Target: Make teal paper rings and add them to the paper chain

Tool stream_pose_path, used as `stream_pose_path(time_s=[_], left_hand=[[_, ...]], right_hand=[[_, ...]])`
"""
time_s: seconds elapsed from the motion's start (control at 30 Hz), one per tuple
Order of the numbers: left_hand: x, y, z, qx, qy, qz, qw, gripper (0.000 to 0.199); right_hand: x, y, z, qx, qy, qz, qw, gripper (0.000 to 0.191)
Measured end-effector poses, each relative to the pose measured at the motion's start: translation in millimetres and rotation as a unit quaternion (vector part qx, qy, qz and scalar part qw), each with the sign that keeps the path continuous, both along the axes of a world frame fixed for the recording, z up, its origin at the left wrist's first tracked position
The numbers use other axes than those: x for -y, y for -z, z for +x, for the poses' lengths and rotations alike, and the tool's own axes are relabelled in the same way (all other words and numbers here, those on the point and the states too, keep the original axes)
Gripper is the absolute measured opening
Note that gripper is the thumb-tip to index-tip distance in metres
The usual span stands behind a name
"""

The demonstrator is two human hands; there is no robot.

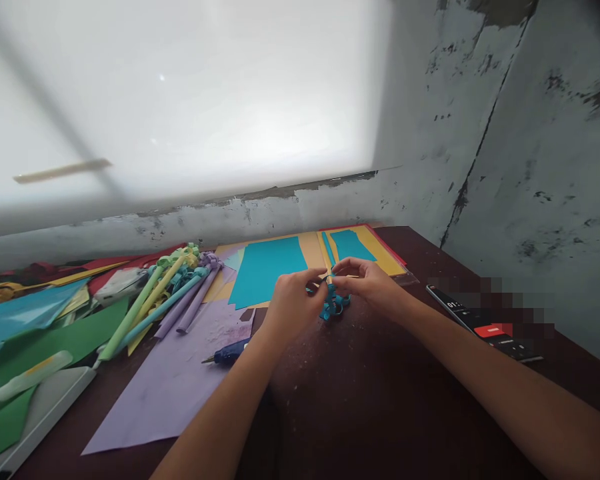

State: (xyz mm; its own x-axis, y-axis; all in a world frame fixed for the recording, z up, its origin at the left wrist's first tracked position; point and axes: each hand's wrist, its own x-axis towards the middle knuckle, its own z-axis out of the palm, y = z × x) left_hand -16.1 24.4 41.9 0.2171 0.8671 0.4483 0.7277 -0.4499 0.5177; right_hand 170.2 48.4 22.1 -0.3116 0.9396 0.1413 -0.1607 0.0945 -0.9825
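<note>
Over the table, my left hand (pixel 297 300) and my right hand (pixel 365 283) meet, thumbs and fingertips pinched close together. Between them is a blue curled paper strip (pixel 334 305), its ringlets hanging below the fingers. Both hands grip its upper part, though the fingers hide exactly where. Just behind the fingertips, a narrow pale yellow and blue length (pixel 327 248) points away toward the wall; whether it joins the curls is unclear. Near my left forearm, a dark blue glue gun (pixel 231 352) lies on a lilac paper sheet (pixel 165 393), partly hidden by the arm.
Blue sheets (pixel 267 267) and a yellow sheet (pixel 387 257) lie toward the wall. On the left are rolled paper stems with curled tops (pixel 145 300), green paper (pixel 80 337) and a white glue bottle (pixel 30 380). A phone (pixel 480 323) rests on the right.
</note>
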Motion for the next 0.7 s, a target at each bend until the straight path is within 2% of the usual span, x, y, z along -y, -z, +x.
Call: stream_pose_path(time_s=[0.13, 0.23, 0.3, 0.4, 0.43, 0.5, 0.53, 0.6, 0.7], left_hand=[[-3.5, -1.0, -5.2, 0.019, -0.063, 0.005, 0.998, 0.031], [-5.2, -1.6, -8.4, 0.012, -0.094, 0.015, 0.995, 0.033], [-5.1, -2.6, -9.1, 0.010, -0.107, 0.019, 0.994, 0.033], [-4.8, -4.2, -10.2, -0.006, -0.126, 0.018, 0.992, 0.034], [-5.1, -4.3, -11.2, -0.020, -0.130, 0.014, 0.991, 0.034], [-6.5, -3.0, -14.2, -0.071, -0.129, -0.004, 0.989, 0.033], [-7.4, -1.6, -16.0, -0.105, -0.124, -0.018, 0.986, 0.032], [-9.3, 2.2, -19.2, -0.179, -0.107, -0.058, 0.976, 0.030], [-10.7, 8.5, -21.4, -0.254, -0.090, -0.106, 0.957, 0.030]], right_hand=[[-9.4, -6.5, 9.0, -0.040, 0.102, -0.006, 0.994, 0.036], [-20.0, -17.0, 31.4, -0.052, 0.251, 0.062, 0.965, 0.030], [-23.2, -27.3, 50.3, -0.016, 0.370, 0.147, 0.917, 0.026], [-20.0, -42.3, 73.2, 0.115, 0.515, 0.288, 0.799, 0.020], [-18.2, -45.5, 77.7, 0.145, 0.530, 0.319, 0.772, 0.017], [-16.6, -47.3, 81.7, 0.206, 0.534, 0.363, 0.736, 0.016], [-17.3, -45.7, 81.6, 0.239, 0.517, 0.373, 0.733, 0.015], [-21.7, -37.9, 78.3, 0.325, 0.448, 0.367, 0.748, 0.013], [-30.2, -18.9, 68.3, 0.468, 0.271, 0.297, 0.787, 0.011]])
